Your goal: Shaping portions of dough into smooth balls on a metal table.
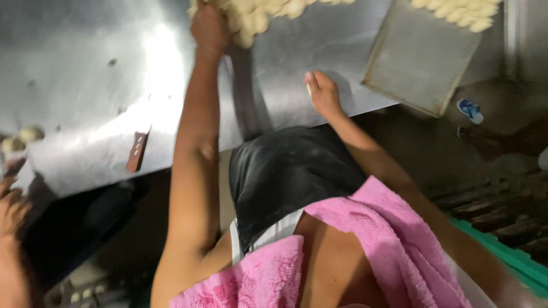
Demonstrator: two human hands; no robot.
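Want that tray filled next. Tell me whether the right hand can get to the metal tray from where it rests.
Probably yes. The right hand rests on the steel table with only bare surface between it and the metal tray; the tray's near half is bare.

metal tray (416, 63) top right | brown scraper (137, 152) table edge | blue sandal (470, 110) floor

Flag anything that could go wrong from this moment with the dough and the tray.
The metal tray overhangs the steel table's edge with dough pieces on it; a knock might tip it. The left hand reaches into the dough pile at full stretch, so pieces could get dragged off.
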